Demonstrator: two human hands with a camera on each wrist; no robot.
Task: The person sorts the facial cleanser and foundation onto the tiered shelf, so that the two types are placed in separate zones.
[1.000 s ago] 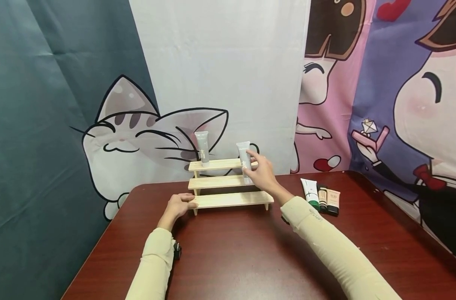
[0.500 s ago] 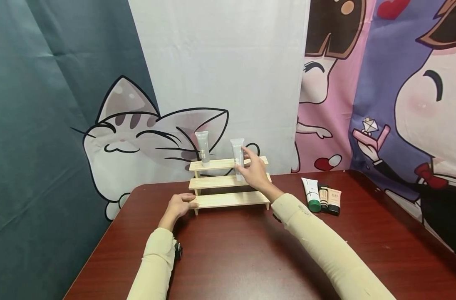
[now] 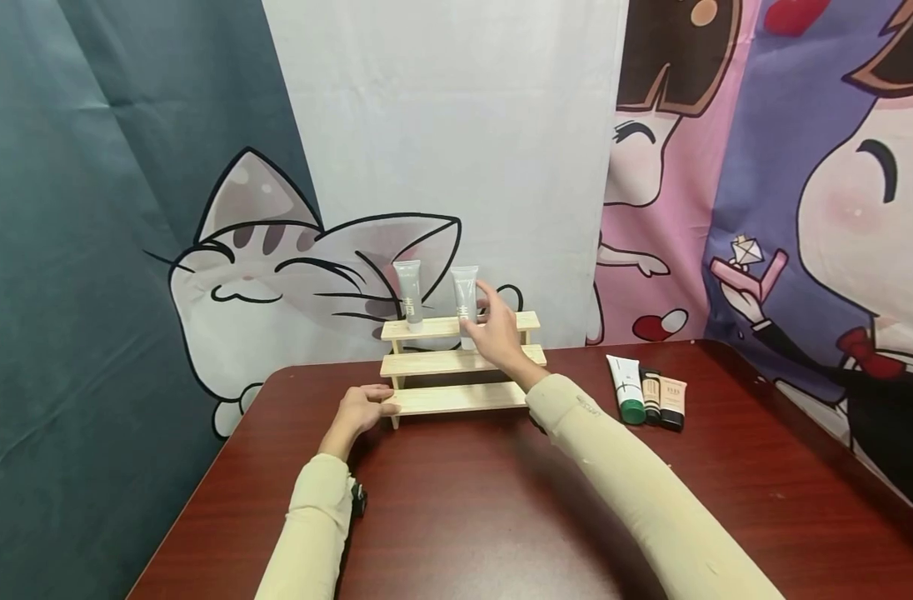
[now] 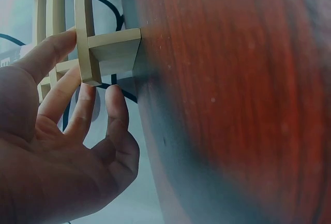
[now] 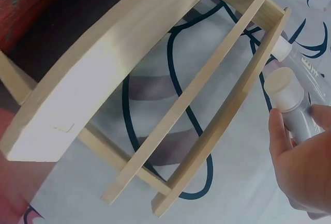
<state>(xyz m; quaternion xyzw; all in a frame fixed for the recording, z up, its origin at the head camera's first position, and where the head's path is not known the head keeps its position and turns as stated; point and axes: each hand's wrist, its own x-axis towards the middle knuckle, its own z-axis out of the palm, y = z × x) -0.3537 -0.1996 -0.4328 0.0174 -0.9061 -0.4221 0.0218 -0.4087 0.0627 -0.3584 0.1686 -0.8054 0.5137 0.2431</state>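
Note:
A clear squeeze tube with a white cap (image 3: 466,287) is pinched upright between the thumb and fingers of my right hand (image 3: 499,332). It overlaps the upper tiers of a three-tier wooden display stand (image 3: 456,400) in the head view. From the right wrist, the cap (image 5: 284,88) faces the camera and hangs near the top shelf. A matching tube (image 3: 409,292) stands on the left of the top shelf. My left hand (image 3: 361,409) holds the left end of the lowest shelf; in the left wrist view its thumb (image 4: 62,43) lies against the shelf end.
Three more tubes lie together on the right of the table: a white one with a green cap (image 3: 626,387), a slim black-and-beige one (image 3: 651,396) and a peach one with a black cap (image 3: 673,400). The dark red table (image 3: 456,517) meets a cartoon-printed curtain (image 3: 456,125) behind the stand.
My right hand has carried the tube leftward and up, from the stand's right side toward the tube on the top shelf. My left hand stays on the lowest shelf's end.

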